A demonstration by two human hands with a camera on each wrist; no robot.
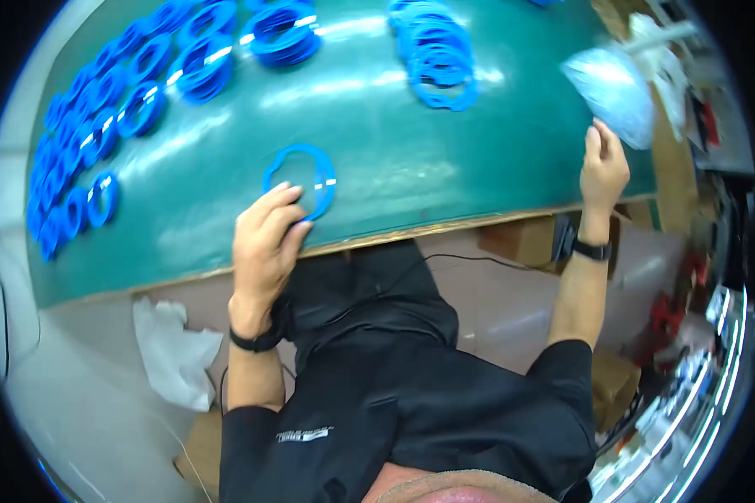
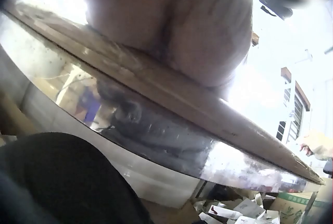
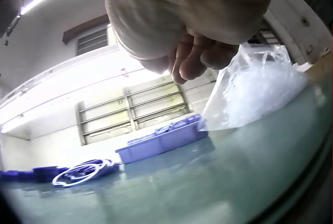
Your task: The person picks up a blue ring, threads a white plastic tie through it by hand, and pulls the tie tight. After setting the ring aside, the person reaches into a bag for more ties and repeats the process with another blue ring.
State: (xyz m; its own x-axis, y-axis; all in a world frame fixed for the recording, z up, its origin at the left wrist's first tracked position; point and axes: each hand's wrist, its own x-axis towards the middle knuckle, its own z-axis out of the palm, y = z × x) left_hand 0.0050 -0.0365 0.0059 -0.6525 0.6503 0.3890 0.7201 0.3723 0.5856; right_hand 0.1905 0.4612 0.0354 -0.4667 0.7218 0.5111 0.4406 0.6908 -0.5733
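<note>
My left hand pinches the lower edge of a blue ring between thumb and fingers, by the table's front edge; a thin strip crosses the ring's opening. In the left wrist view the heel of the left hand hides the fingers and ring. At the right, my right hand has loosely curled fingers just short of a clear plastic bag of whitish contents. The right wrist view shows this hand beside the bag; whether the fingertips touch it I cannot tell.
Piles of blue rings cover the green table's left side, and an overlapping row of rings lies at the back middle. A blue tray stands beyond the bag. Cardboard boxes are under the table.
</note>
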